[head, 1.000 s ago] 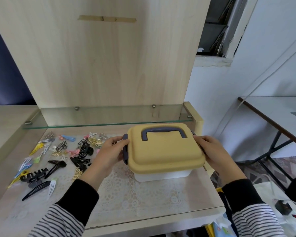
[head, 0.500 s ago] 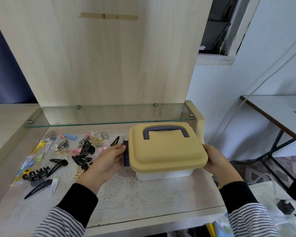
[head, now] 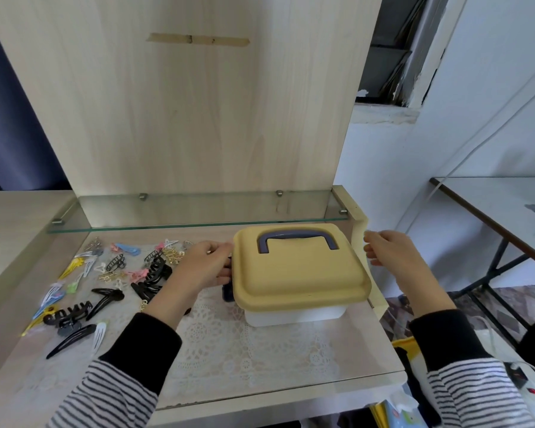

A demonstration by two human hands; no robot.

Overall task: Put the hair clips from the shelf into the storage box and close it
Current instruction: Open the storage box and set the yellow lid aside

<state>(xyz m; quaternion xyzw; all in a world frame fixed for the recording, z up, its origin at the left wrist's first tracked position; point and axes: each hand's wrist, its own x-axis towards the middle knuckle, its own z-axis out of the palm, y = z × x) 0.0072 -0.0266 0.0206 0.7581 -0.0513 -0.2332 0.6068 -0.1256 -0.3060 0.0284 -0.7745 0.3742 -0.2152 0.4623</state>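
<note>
Our left hand [head: 209,267] is pressed against the left side of the storage box [head: 297,273], fingers curled at the dark latch [head: 228,293] there; whether that grip has actually closed on the latch we cannot tell. Our right hand [head: 389,251] hangs just off the box's right side, fingers loosely bent, its grip holding nothing. The box sits towards the shelf's [head: 198,359] right edge on a lace mat [head: 244,344], yellow lid [head: 300,273] on, its handle [head: 297,239] lying flat. The hair clips [head: 105,279] lie scattered over the shelf's left half, reaching from near the back edge to near the front.
</note>
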